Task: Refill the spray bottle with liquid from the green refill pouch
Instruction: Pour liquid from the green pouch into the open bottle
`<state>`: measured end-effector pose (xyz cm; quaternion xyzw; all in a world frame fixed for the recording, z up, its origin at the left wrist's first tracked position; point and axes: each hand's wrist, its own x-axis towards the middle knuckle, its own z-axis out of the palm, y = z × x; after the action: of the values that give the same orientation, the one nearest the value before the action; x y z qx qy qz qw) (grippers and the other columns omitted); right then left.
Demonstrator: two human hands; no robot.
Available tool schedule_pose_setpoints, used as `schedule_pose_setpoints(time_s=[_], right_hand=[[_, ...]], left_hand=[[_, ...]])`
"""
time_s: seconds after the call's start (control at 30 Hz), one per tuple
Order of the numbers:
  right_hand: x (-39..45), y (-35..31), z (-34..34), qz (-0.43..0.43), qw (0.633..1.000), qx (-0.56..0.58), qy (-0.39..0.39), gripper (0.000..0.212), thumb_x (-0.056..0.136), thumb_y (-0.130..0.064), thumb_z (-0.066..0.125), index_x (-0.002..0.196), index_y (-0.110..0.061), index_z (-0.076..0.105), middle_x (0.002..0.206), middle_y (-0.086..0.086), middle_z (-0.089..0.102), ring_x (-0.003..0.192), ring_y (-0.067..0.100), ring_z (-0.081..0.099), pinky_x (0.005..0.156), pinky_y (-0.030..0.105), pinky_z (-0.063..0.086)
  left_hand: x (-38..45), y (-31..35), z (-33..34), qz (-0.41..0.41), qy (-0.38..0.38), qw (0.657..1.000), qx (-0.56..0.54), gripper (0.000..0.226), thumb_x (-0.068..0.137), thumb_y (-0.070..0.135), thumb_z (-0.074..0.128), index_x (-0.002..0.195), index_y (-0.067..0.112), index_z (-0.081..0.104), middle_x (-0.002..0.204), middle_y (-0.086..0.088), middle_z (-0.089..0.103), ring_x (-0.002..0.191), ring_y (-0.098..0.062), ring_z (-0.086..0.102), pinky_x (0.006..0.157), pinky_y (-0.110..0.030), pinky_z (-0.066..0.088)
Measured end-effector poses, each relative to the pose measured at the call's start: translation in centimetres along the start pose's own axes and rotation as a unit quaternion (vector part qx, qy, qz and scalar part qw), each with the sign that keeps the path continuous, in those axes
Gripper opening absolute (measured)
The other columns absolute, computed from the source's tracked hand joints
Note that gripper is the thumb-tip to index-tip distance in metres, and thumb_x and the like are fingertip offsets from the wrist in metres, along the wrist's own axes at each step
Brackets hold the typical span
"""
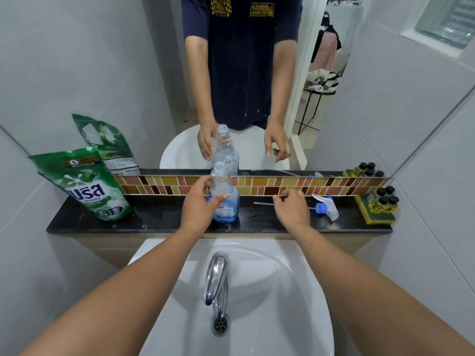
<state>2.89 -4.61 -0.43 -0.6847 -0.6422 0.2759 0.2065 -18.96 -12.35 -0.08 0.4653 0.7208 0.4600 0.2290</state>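
The clear spray bottle (225,199) stands upright and uncapped on the black shelf (154,222), with a little blue liquid at the bottom. My left hand (199,205) wraps it from the left, thumb across its front. Its trigger head (325,205), white with a blue collar, lies on the shelf to the right, and its thin dip tube (262,203) points left. My right hand (293,209) hovers over that tube with curled, parted fingers and holds nothing. The green refill pouch (90,186) leans upright at the shelf's left end, apart from both hands.
A mirror (128,60) behind the shelf repeats the scene above a mosaic tile strip (321,185). Several small dark-capped bottles sit on a yellow-green sponge (380,209) at the shelf's right end. Below are a white sink (295,291) and a chrome tap (217,273).
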Motion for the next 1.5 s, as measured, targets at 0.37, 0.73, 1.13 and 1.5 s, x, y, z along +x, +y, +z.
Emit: schedule_pose_setpoints(time_s=[0.37,0.73,1.13,1.5], right_hand=[[-6.3,-7.3,3.6,-0.077,0.993,-0.045,-0.077,0.019,0.09,-0.027,0.062,0.077,-0.015,0.065,0.076,-0.001,0.067,0.071,0.013,0.065,0.057,0.028,0.054],[-11.0,-15.2,8.8,-0.144,0.986,-0.024,-0.084,0.024,0.092,-0.026,0.059,0.072,-0.015,0.063,0.07,0.002,0.064,0.068,0.015,0.057,0.057,0.024,0.04],[-10.1,-26.4,18.0,-0.213,0.964,0.01,-0.161,0.024,0.09,-0.024,0.062,0.113,-0.019,0.064,0.099,0.002,0.069,0.085,0.019,0.063,0.074,0.03,0.049],[-7.8,-30.9,23.0,-0.199,0.951,0.133,-0.194,0.01,0.092,-0.021,0.069,0.099,-0.016,0.073,0.089,-0.004,0.071,0.078,0.012,0.063,0.067,0.026,0.045]], left_hand=[[-0.7,-3.5,-8.0,0.002,-0.009,0.995,0.102,0.036,0.095,0.036,0.063,0.128,0.023,0.058,0.11,0.008,0.063,0.104,-0.011,0.06,0.091,-0.034,0.052],[-2.5,-7.6,-18.6,-0.024,0.032,0.988,0.15,0.025,0.098,0.038,0.058,0.114,0.021,0.065,0.089,0.009,0.064,0.084,-0.011,0.06,0.077,-0.032,0.053],[0.9,-14.4,-28.7,-0.112,0.153,0.964,0.187,0.028,0.1,0.037,0.051,0.089,0.019,0.069,0.082,0.001,0.068,0.077,-0.021,0.062,0.064,-0.03,0.044],[6.1,-17.3,-30.1,-0.134,0.226,0.965,-0.007,0.015,0.093,0.016,0.068,0.105,0.011,0.074,0.103,-0.001,0.071,0.095,-0.017,0.064,0.088,-0.028,0.048]])
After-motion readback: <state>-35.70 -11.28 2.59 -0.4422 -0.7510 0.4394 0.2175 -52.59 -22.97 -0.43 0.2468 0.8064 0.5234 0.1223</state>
